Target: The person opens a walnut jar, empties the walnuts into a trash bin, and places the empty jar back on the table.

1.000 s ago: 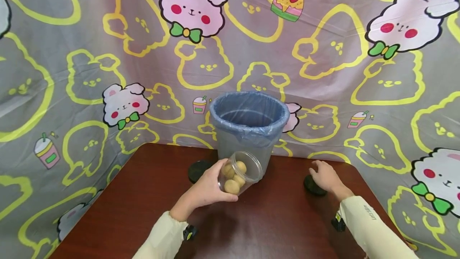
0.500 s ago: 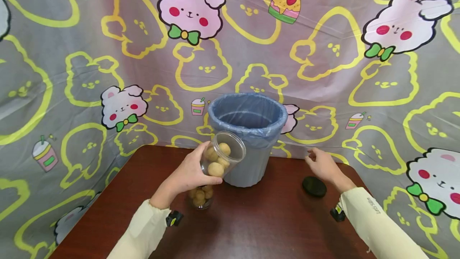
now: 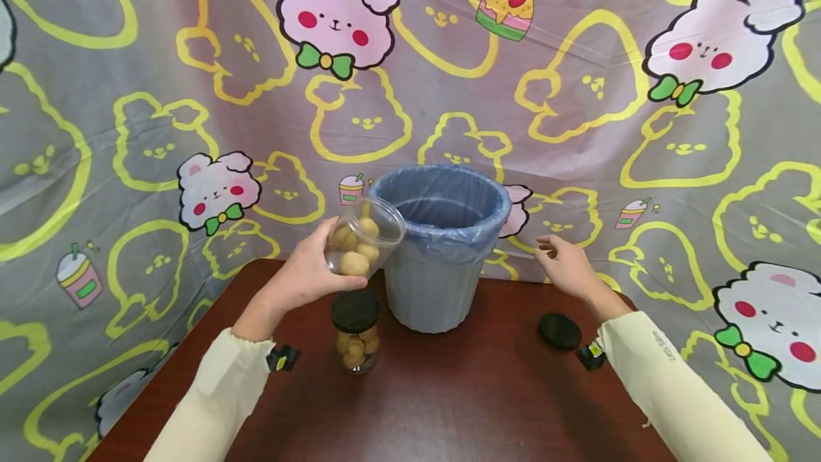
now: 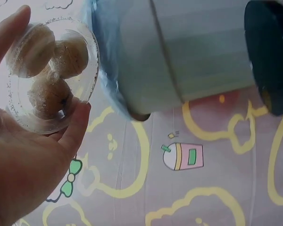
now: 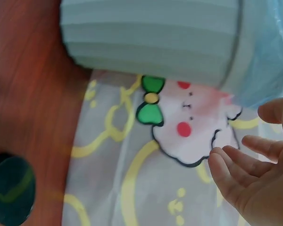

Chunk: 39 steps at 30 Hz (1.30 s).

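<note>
My left hand [image 3: 304, 269] grips a clear lidless plastic jar [image 3: 383, 222] around its base, with several round tan balls [image 3: 354, 263] inside. The jar leans to the right, its mouth overlapping the left rim of the bin in the head view. In the left wrist view, my thumb and fingers curl round the jar's bottom, the balls [image 4: 48, 96] showing through it. My right hand [image 3: 567, 266] is raised right of the bin, holding nothing, fingers loosely bent. A grey bin [image 3: 432, 284] lined with a blue bag [image 3: 442, 239] stands upright between the hands.
A second jar [image 3: 356, 349] of similar balls, capped with a black lid [image 3: 355, 311], stands on the brown table [image 3: 449, 405] left of the bin. A loose black lid [image 3: 559, 331] lies below my right hand. A patterned curtain [image 3: 577, 162] hangs close behind the bin.
My left hand has carried the jar up and leftward, from in front of the bin to its left rim, uncovering the capped jar. My right hand has risen off the loose lid.
</note>
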Each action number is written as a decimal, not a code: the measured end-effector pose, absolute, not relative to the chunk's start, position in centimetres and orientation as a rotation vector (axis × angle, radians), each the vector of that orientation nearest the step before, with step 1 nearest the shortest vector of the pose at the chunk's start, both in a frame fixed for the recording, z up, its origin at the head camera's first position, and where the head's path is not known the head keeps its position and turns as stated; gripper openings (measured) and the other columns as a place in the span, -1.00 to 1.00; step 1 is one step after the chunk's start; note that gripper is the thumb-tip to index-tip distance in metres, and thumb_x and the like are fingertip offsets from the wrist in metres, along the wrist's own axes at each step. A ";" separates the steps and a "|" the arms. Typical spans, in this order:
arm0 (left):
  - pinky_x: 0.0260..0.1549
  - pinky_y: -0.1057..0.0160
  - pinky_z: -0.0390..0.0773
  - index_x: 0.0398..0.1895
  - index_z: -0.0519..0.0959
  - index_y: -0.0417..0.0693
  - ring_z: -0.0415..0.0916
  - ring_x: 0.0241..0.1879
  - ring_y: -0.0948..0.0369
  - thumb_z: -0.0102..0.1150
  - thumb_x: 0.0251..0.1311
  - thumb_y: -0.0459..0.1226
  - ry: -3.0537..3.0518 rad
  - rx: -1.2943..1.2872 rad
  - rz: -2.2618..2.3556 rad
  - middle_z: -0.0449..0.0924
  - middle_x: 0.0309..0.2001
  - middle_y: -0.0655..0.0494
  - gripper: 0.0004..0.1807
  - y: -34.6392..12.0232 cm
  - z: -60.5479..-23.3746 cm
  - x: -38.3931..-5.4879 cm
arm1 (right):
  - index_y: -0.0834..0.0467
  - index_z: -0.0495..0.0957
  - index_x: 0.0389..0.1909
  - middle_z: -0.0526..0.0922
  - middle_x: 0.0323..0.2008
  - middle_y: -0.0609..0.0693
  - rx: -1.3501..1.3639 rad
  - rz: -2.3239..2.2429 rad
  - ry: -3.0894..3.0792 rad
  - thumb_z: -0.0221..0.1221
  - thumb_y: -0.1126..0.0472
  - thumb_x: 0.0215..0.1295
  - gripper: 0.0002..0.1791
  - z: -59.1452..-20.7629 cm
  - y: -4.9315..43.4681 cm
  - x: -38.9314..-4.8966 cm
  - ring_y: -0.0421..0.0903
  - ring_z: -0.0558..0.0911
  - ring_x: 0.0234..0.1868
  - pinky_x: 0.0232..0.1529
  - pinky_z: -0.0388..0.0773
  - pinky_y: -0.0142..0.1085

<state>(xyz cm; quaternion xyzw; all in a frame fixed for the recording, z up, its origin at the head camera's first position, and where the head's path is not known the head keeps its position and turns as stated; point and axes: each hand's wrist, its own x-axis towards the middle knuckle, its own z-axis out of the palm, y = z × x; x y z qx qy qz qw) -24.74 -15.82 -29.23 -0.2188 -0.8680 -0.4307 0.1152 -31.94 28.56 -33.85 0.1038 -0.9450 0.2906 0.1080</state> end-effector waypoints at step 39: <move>-0.02 0.04 0.45 0.39 0.04 -0.19 0.40 0.02 0.06 0.54 -0.28 0.02 -2.743 -0.590 -1.044 0.33 0.14 -0.06 0.19 -15.8 -23.0 -29.9 | 0.25 -0.12 0.46 0.18 0.34 0.30 0.276 1.209 -2.674 -0.17 -0.12 0.45 -0.24 -28.8 20.2 -33.3 0.19 0.27 0.29 0.19 0.26 0.04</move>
